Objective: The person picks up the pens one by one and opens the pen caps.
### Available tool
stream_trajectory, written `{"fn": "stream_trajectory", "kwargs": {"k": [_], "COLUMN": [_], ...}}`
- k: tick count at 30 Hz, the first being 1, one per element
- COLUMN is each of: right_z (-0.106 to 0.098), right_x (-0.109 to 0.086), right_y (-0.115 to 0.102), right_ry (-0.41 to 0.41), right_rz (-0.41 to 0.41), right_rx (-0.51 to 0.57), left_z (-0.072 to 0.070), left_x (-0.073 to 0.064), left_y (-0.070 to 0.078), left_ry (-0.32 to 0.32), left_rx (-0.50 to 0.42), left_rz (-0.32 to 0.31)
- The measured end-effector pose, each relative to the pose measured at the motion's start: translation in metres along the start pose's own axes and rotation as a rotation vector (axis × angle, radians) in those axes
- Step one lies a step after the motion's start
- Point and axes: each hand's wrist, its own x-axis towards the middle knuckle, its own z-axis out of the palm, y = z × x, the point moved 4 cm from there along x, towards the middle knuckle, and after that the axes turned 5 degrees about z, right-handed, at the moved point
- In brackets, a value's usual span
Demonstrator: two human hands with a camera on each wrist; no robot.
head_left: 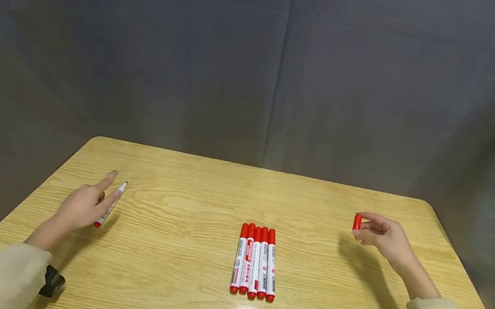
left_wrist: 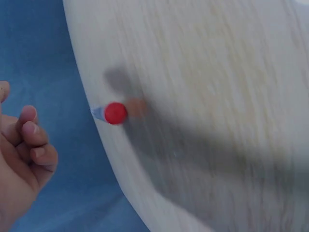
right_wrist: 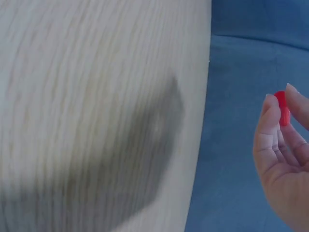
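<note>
In the head view my left hand [head_left: 85, 204] is over the left side of the table, index finger extended and the other fingers bent. Just beside it is an uncapped white marker [head_left: 109, 210], dark tip pointing away, red end [left_wrist: 116, 113] towards me. The thumb overlaps the marker in the head view, but the left wrist view shows a space between hand and marker. Whether the marker lies fully flat, I cannot tell. On the right, raised above the table, my right hand [head_left: 389, 243] pinches a red marker cap [right_wrist: 283, 108] between thumb and fingertips.
Several white markers with red caps [head_left: 256, 261] lie side by side near the middle of the wooden table [head_left: 175, 260]. A dark cloth [head_left: 194, 62] hangs behind the table. Dark devices [head_left: 53, 281] are worn at both wrists.
</note>
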Motion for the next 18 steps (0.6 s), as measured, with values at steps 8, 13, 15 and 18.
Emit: {"fn": "stream_trajectory", "kwargs": {"k": [8, 13, 15, 18], "right_z": [-0.002, -0.002, -0.002, -0.001], "right_x": [0.008, 0.013, 0.015, 0.017], "right_y": [0.014, 0.021, 0.023, 0.025], "right_ry": [-0.02, -0.021, -0.025, -0.03], "right_rz": [0.049, 0.083, 0.089, 0.103], "right_rx": [0.0, 0.003, 0.0, -0.006], "left_z": [0.0, 0.0, 0.0, 0.0], "left_x": [-0.001, -0.002, -0.002, -0.001], "left_y": [0.022, 0.036, 0.042, 0.049], "left_ry": [0.059, 0.093, 0.102, 0.099], "left_rx": [-0.029, -0.001, 0.001, -0.033], "left_rz": [0.062, 0.106, 0.118, 0.121]}}
